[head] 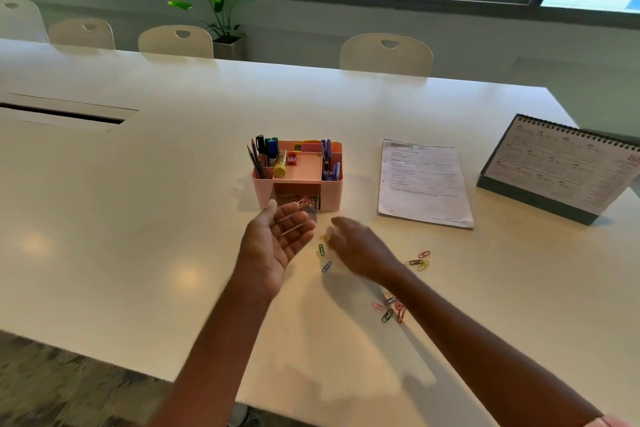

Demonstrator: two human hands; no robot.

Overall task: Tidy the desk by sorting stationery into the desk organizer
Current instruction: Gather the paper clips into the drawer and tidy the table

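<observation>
The left hand lies palm-up with its fingers spread, just short of the pink desk organizer. The right hand is blurred, so its grip cannot be told. Loose paper clips lie between the hands and beside the right wrist.

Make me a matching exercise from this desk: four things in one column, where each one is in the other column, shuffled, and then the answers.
Things
1. desk calendar
2. printed sheet
3. green paper clip
4. markers

Places
A. upright in the left compartment of the pink organizer
B. flat on the table, right of that organizer
C. on the table between the left hand and the right hand
D. propped up near the table's right end

Pairs: 1-D, 2-B, 3-C, 4-A
</observation>
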